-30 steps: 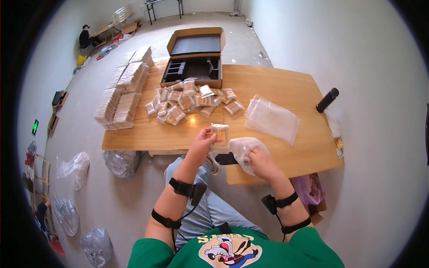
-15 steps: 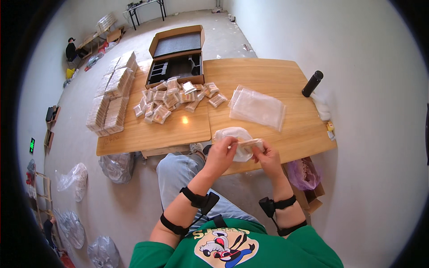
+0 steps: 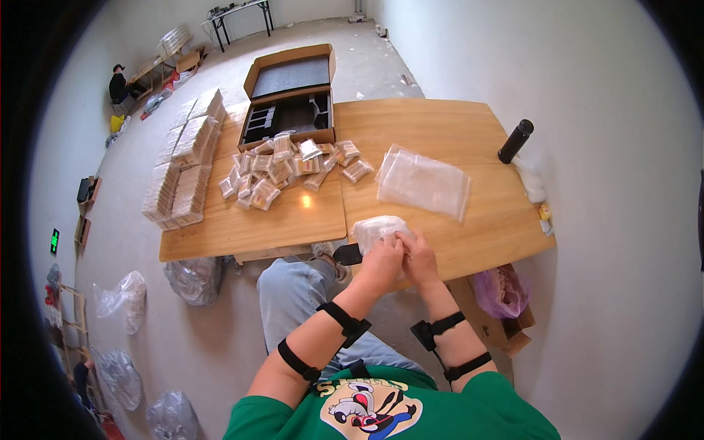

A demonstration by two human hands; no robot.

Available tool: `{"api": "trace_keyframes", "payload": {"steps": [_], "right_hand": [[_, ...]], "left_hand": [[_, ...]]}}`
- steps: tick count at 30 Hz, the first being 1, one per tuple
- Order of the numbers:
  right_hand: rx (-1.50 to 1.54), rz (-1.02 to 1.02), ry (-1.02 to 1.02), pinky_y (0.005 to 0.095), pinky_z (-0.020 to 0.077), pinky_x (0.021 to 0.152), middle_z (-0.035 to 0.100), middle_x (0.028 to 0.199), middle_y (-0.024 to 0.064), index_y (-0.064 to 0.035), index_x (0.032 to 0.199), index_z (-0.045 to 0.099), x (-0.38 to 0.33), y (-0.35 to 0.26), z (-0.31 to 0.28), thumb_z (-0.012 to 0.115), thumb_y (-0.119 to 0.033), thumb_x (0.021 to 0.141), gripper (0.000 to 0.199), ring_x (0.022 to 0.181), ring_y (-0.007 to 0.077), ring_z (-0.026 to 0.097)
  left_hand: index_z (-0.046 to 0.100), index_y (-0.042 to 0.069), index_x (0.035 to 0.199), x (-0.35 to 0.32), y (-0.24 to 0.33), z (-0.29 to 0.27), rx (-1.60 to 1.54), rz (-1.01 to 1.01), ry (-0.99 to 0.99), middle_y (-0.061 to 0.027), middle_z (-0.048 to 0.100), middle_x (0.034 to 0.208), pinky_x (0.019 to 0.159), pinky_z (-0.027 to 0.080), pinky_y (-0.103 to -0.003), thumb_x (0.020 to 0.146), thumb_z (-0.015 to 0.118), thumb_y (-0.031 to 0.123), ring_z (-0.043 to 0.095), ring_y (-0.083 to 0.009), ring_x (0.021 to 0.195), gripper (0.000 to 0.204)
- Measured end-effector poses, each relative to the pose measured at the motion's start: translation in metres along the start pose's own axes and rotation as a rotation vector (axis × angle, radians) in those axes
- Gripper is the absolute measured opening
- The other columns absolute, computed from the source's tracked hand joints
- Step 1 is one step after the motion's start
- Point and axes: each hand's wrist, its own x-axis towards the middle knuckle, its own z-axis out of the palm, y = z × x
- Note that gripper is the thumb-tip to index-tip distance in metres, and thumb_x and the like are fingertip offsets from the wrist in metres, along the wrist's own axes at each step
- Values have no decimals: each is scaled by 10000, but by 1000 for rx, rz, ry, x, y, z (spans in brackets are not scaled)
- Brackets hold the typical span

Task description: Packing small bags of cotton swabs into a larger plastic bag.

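My left hand and my right hand meet at the near edge of the wooden table, both closed on a crumpled clear plastic bag that rests on the edge. What lies inside the bag or between my fingers is hidden. A pile of small clear-wrapped packets sits farther out at the table's middle. A flat stack of clear zip bags lies to the right of the pile.
An open cardboard box with black foam stands at the far edge. Stacked packets cover the left end. A black cylinder stands at the right. Filled plastic bags lie on the floor; a box with a purple bag sits under the right side.
My left hand carried a small packet from above the table to the bag. Both hands have since come down close together onto the bag at the table's edge.
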Motion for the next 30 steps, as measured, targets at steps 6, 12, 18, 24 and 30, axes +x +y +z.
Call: {"api": "trace_keyframes", "payload": {"steps": [6, 12, 18, 24, 30], "right_hand": [[37, -22, 8, 388, 496, 794, 627, 1031, 156, -30, 1035, 649, 14, -2, -22, 514, -12, 805, 268, 959, 328, 600], [147, -5, 31, 347, 497, 740, 634, 956, 166, 1, 986, 664, 17, -31, -33, 508, 61, 779, 266, 851, 316, 623], [246, 49, 30, 278, 469, 677, 623, 898, 124, 11, 991, 668, 8, -46, -25, 489, 106, 767, 302, 781, 219, 610], [304, 115, 39, 236, 441, 678, 598, 932, 92, 33, 984, 655, 12, -36, -19, 478, 119, 790, 277, 788, 152, 565], [475, 264, 16, 234, 446, 749, 548, 1076, 84, 37, 1033, 603, 6, -28, -32, 476, 82, 856, 222, 851, 137, 549]], "left_hand": [[554, -8, 1140, 12, -23, 23, 125, 114, 29, -206, 549, 1179, 820, 500, -405, 814, 528, 106, 577, -331, 1003, 346], [661, 5, 919, 25, -24, 36, 194, 147, 19, -158, 575, 1148, 928, 421, -403, 741, 566, 131, 499, -299, 1130, 238], [676, 59, 834, 28, -40, 49, -294, 27, 135, -148, 652, 921, 774, 487, -402, 766, 562, 120, 611, -309, 931, 146], [699, 35, 908, 58, -47, 9, -167, 186, -509, -175, 674, 905, 738, 503, -396, 806, 596, 169, 649, -314, 867, 198], [643, 34, 1005, 51, -174, -82, -896, -125, -218, -124, 660, 947, 795, 490, -341, 878, 628, 249, 619, -261, 876, 250]]}}
